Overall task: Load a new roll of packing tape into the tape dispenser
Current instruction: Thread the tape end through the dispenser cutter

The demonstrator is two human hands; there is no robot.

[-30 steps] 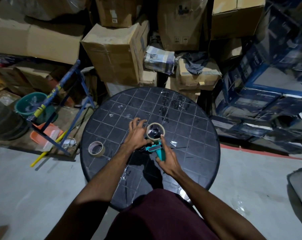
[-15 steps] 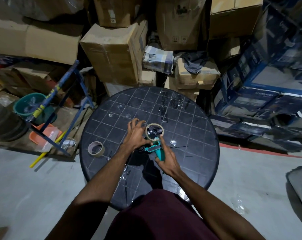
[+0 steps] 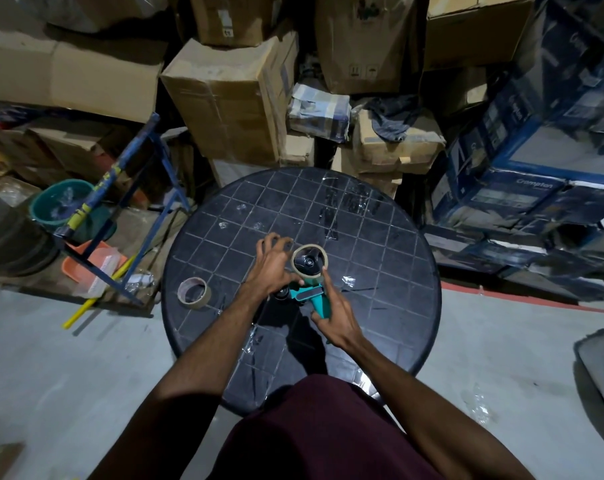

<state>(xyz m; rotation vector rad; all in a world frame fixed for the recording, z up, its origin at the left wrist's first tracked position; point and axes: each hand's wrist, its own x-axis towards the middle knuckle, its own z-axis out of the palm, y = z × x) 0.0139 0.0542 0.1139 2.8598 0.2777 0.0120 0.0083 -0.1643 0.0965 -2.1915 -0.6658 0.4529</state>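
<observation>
A teal tape dispenser (image 3: 311,296) is held over the middle of a round black table (image 3: 380,306). A tan tape roll (image 3: 309,263) sits on the dispenser's black hub. My right hand (image 3: 333,315) grips the dispenser's handle from below. My left hand (image 3: 272,268) rests against the left side of the roll and the dispenser's front, its fingers spread and curled. A second tape roll (image 3: 193,292) lies flat on the table's left edge, apart from both hands.
Stacked cardboard boxes (image 3: 231,95) crowd behind the table, with blue printed cartons (image 3: 522,188) to the right. A blue metal frame (image 3: 127,202), a green bucket (image 3: 59,206) and an orange tray (image 3: 92,266) stand on the left. Grey concrete floor (image 3: 68,375) surrounds the table.
Both hands stay on the dispenser. The left hand's fingers have shifted slightly at the roll's left side; the roll stays on the hub.
</observation>
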